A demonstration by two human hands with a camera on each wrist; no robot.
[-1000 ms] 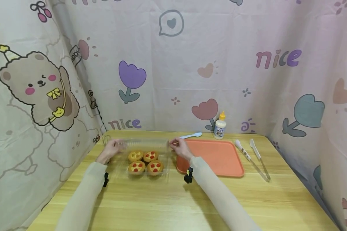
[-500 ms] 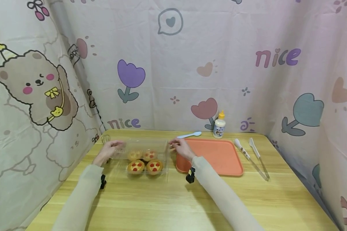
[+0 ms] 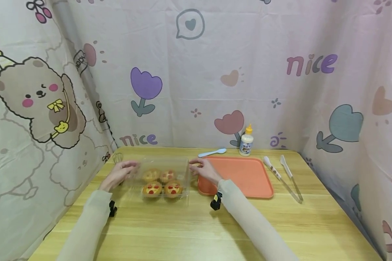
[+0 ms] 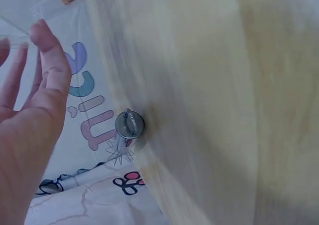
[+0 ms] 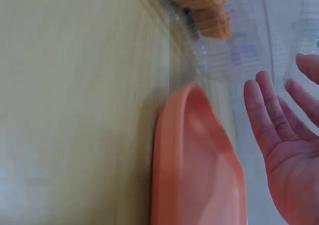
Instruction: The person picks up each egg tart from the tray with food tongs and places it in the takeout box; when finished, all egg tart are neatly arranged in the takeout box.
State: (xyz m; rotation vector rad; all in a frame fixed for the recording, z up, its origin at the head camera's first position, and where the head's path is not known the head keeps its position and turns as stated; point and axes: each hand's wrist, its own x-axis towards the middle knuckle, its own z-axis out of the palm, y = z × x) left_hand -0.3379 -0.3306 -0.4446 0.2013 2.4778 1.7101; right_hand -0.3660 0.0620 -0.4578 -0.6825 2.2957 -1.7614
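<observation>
A clear plastic clamshell box (image 3: pixel 163 196) stands left of centre in the head view, holding several small pizza-like tarts (image 3: pixel 151 189) with red toppings. Its clear lid (image 3: pixel 164 162) slants over the tarts, which look hazy through it. My left hand (image 3: pixel 120 173) holds the lid's left edge, thumb against the plastic and fingers behind it in the left wrist view. At the right edge is my right hand (image 3: pixel 207 172), its thumb and forefinger at the plastic and the other fingers stretched out. The exact contact there is hard to see.
An orange tray (image 3: pixel 238 177) lies right of the box, close to the right hand. Behind it are a light-blue spoon (image 3: pixel 212 153) and a squeeze bottle (image 3: pixel 246 144). Tongs (image 3: pixel 285 177) lie farther right. A whisk (image 4: pixel 129 125) stands by the left hand, near the curtain.
The lid has come down and forward, so that all the tarts now show through it. Both hands have stayed at its sides, the left one shifting slightly. The view has turned a little.
</observation>
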